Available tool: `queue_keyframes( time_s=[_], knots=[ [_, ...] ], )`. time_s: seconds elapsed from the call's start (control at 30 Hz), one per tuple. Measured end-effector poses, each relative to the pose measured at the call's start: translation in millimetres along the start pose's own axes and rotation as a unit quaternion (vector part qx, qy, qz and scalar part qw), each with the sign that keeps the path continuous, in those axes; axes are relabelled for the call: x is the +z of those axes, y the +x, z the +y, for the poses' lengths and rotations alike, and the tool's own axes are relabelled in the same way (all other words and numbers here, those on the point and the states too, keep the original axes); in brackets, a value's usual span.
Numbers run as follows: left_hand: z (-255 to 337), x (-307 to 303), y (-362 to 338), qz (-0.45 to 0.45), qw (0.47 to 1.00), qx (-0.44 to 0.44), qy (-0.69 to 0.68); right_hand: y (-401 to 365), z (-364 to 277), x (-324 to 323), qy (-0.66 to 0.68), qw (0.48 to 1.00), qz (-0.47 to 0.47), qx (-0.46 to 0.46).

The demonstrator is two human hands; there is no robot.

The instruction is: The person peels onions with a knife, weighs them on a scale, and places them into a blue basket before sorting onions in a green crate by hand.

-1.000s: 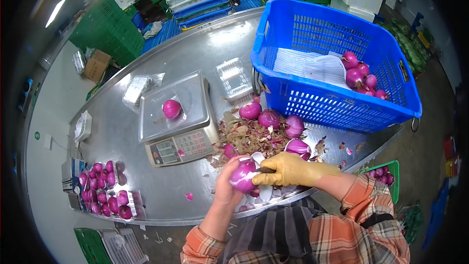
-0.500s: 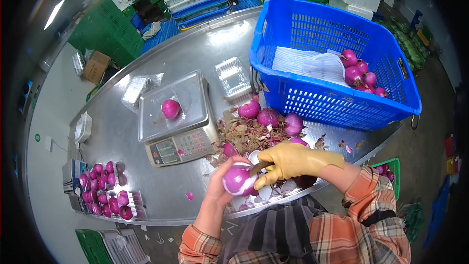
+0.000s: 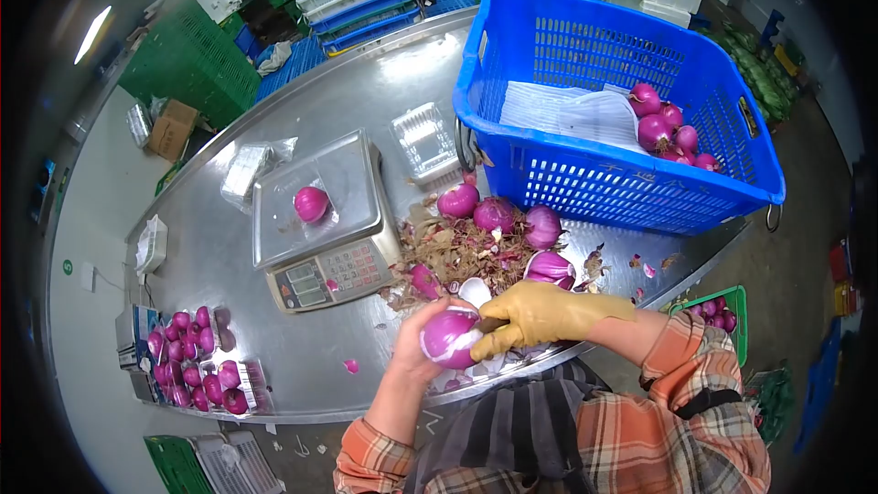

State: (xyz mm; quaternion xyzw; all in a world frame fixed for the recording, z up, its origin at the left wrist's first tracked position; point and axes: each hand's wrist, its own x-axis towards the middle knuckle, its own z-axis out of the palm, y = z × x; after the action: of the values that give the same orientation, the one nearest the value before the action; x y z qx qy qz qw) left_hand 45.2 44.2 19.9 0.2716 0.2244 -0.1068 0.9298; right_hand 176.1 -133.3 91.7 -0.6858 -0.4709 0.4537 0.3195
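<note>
The round purple onion (image 3: 446,338) sits in the bare left hand (image 3: 413,340), over the near edge of the long steel counter (image 3: 311,370). It is so nearly round that I can't pick out a long axis or say where its root end points; its torn white patches face upward and toward the yellow-gloved right hand (image 3: 549,313). The left fingers are clamped around it. The right fingers reach its side, but I can't tell whether they are closed on anything.

Half a second ago a dark blade stuck out plainly from the glove; now it is hardly to be seen, while the striped purple onion (image 3: 547,267) behind, mostly covered then, shows far more.

I count one smooth purple onion (image 3: 311,204) on the one grey platform scale (image 3: 343,272), five onions in or beside the brown heap of dry skins (image 3: 457,247), counting the striped one, and at least six purple onions (image 3: 654,132) in the single blue plastic basket (image 3: 631,187).
</note>
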Motion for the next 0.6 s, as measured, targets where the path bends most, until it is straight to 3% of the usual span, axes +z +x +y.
queue_keyframes(
  time_s=[0.07, 0.17, 0.2, 0.37, 0.4, 0.5, 0.57, 0.6],
  knots=[
    [-0.6, 10.4, 0.1, 0.026, 0.999, 0.028, -0.016, -1.2, 5.0, 0.4, 0.004, 0.999, 0.032, 0.013],
    [8.5, 39.5, -21.5, -0.044, 0.99, 0.123, 0.047, 0.9, 18.6, -0.5, -0.035, 0.994, 0.103, -0.004],
    [7.0, 32.5, -20.0, -0.044, 0.984, 0.121, 0.12, -0.3, 16.6, -1.3, -0.05, 0.993, 0.107, -0.003],
    [3.7, 37.8, -15.5, 0.005, 0.991, 0.099, 0.09, -3.5, 10.8, 0.4, -0.138, 0.981, 0.14, -0.006],
    [2.0, 38.4, -15.2, 0.015, 0.99, 0.101, 0.094, -3.2, 17.6, 4.6, -0.129, 0.978, 0.155, -0.042],
    [-7.2, 26.4, 2.8, 0.089, 0.979, 0.162, 0.08, -10.6, -25.4, 7.7, -0.313, 0.949, -0.027, 0.024],
    [-2.2, 15.6, 7.1, 0.085, 0.984, 0.151, 0.03, -9.4, -40.8, 6.5, -0.308, 0.94, -0.13, 0.065],
    [3.8, 9.9, 1.8, 0.027, 0.993, 0.107, 0.039, -11.5, -42.6, -0.5, -0.253, 0.961, -0.093, 0.064]
  ],
)
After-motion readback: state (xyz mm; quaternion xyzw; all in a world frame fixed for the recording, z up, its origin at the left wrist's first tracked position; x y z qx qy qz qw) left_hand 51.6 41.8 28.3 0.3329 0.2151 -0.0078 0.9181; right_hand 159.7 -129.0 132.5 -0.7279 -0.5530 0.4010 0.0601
